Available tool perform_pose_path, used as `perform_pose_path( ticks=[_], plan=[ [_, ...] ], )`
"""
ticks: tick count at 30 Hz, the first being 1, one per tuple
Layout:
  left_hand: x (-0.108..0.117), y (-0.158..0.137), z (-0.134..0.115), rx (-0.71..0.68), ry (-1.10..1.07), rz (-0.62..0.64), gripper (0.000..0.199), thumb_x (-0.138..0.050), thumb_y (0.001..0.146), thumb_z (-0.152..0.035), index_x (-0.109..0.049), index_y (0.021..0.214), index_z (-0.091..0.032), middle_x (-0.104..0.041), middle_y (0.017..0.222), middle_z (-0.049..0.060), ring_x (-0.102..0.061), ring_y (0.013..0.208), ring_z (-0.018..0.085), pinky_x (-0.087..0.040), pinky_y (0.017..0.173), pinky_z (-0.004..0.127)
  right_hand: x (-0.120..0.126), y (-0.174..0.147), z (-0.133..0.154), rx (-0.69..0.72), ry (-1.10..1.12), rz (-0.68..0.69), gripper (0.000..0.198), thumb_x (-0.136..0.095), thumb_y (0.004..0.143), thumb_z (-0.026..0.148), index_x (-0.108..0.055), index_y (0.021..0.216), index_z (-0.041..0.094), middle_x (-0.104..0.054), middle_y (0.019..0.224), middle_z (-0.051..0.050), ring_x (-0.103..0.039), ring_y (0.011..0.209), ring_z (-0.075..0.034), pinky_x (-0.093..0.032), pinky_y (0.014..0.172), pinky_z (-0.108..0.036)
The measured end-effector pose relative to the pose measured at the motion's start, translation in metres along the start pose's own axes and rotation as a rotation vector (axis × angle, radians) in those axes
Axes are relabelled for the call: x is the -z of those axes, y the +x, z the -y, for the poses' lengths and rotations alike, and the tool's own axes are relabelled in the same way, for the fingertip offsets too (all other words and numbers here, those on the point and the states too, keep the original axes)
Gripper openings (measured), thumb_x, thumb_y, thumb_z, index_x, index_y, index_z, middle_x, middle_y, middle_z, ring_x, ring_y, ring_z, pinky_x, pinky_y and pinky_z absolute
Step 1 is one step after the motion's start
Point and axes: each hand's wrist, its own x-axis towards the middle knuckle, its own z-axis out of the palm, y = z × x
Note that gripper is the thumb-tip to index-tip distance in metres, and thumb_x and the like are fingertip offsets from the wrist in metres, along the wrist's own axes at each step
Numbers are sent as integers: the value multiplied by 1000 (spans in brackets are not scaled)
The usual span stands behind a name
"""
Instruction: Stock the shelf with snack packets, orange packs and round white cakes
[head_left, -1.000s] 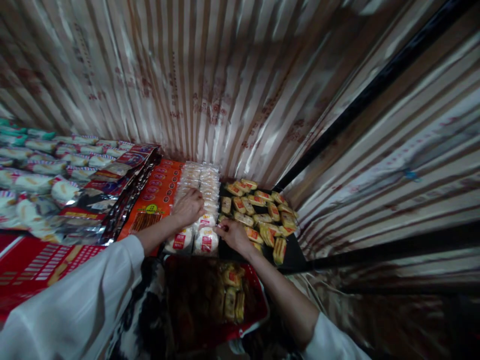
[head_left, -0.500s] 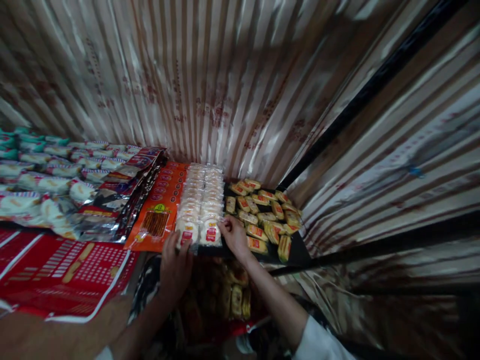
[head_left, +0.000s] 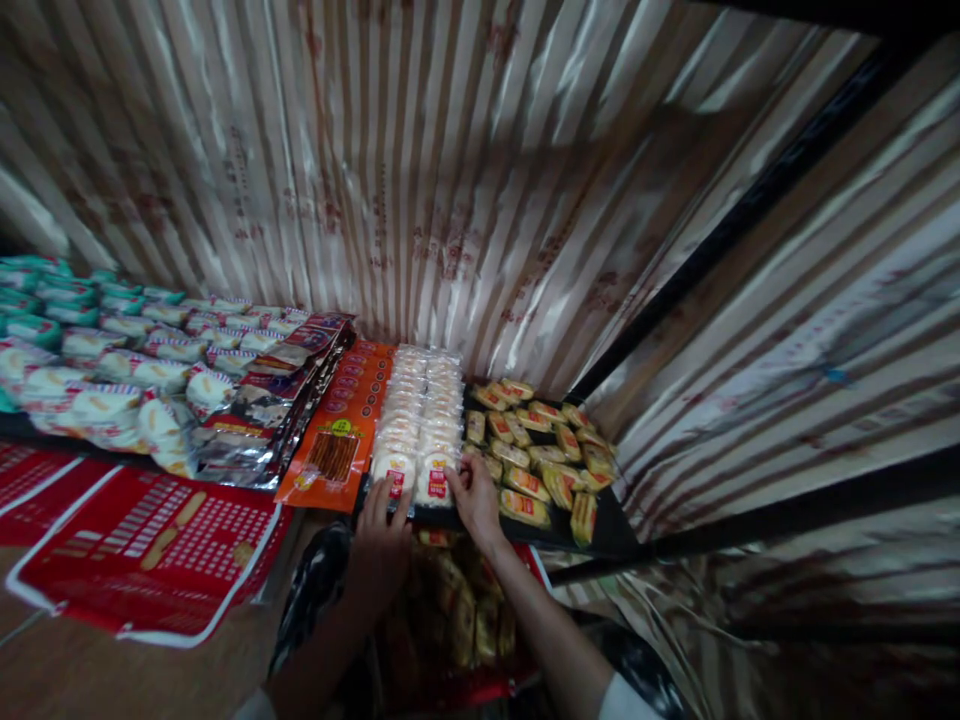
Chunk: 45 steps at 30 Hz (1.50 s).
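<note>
Two rows of clear-wrapped round white crackers (head_left: 437, 425) with red labels overlap one another on a black shelf (head_left: 442, 517). At the near end of the left row, the fingers of my left hand (head_left: 381, 530) are stretched out over the front packet (head_left: 394, 472). My right hand (head_left: 477, 505) is at the right edge of the other front packet (head_left: 435, 478), its fingers bent and a little apart, thumb against the wrapper. Close by on the right lie several yellow-wrapped snack packets (head_left: 525, 478), loosely scattered.
Left of the crackers are an orange snack bag (head_left: 330, 455), a stack of dark shiny bags (head_left: 255, 410) and rows of white packets (head_left: 105, 402). Below the shelf sits an opened red bag (head_left: 517, 685) of yellow packets. A black metal bar (head_left: 720, 225) crosses the striped sheeting (head_left: 420, 150).
The view has shifted, so the shelf appears slightly lower and further right. Both hands stay at the front packets; the right thumb and forefinger look a little further apart.
</note>
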Motion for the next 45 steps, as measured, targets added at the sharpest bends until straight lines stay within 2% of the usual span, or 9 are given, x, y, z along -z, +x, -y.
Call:
perform_pose_path(
  ticks=[3,7,15,21,31,34,37,41,45],
  plan=[
    [-6,-1,0,-2,21,-44,41,-46,85,-15,-56,124,-16,-49,135,17,-45,125,30,-46,96,45,-2,-2,-2,23,-2,-42,30,-55,76,42,-57,92,17,-57,77,-3,-50,60,-15,-47,63,-30],
    [-10,-1,-1,-10,35,-57,40,-47,85,-15,-57,123,-15,-49,135,17,-44,126,30,-47,95,44,-9,-5,-7,-4,48,-104,37,-55,76,45,-56,99,16,-58,90,-8,-55,70,-18,-49,63,-32],
    [-15,0,-2,11,41,-92,40,-47,85,-14,-57,123,-14,-49,135,17,-44,126,30,-44,98,44,-15,-5,-13,-78,143,-47,37,-58,75,44,-58,98,16,-60,84,-6,-56,70,-18,-49,63,-31],
    [-22,-3,-6,-20,25,-112,42,-44,86,-16,-54,127,-13,-45,140,16,-35,133,28,-39,103,41,-18,-10,-14,-120,190,-87,40,-57,75,47,-58,100,16,-62,84,-5,-55,66,-16,-48,62,-29],
    [-36,16,-15,-18,-5,-112,55,-58,81,-40,-45,134,-34,-40,145,10,-30,136,35,-21,108,56,-18,-13,-15,-89,171,-68,41,-58,76,49,-61,100,16,-63,85,-4,-57,68,-16,-49,66,-29],
    [-43,18,-17,10,-16,-119,54,-59,80,-45,-47,132,-37,-42,143,10,-32,134,35,-20,108,58,-17,-16,-14,-88,182,-90,41,-59,75,49,-62,100,17,-64,88,-5,-58,70,-16,-49,64,-29],
    [-47,18,-20,37,-18,-136,49,-57,81,-47,-51,129,-37,-45,141,9,-33,134,34,-18,108,58,-11,-15,-8,-54,188,-157,40,-56,79,49,-61,104,18,-63,96,-8,-59,81,-19,-49,70,-30],
    [-48,17,-23,37,-28,-146,49,-57,82,-45,-52,129,-35,-41,145,8,-27,136,34,-16,109,59,2,19,3,-9,202,-224,47,-45,85,53,-56,114,18,-60,114,-11,-54,105,-22,-42,94,-39],
    [-50,16,-25,30,-35,-154,50,-58,81,-42,-51,130,-34,-37,147,6,-22,138,34,-14,110,59,0,100,-1,-132,349,-190,56,-37,85,61,-54,121,22,-52,132,-9,-43,125,-21,-30,106,-40]
  ],
)
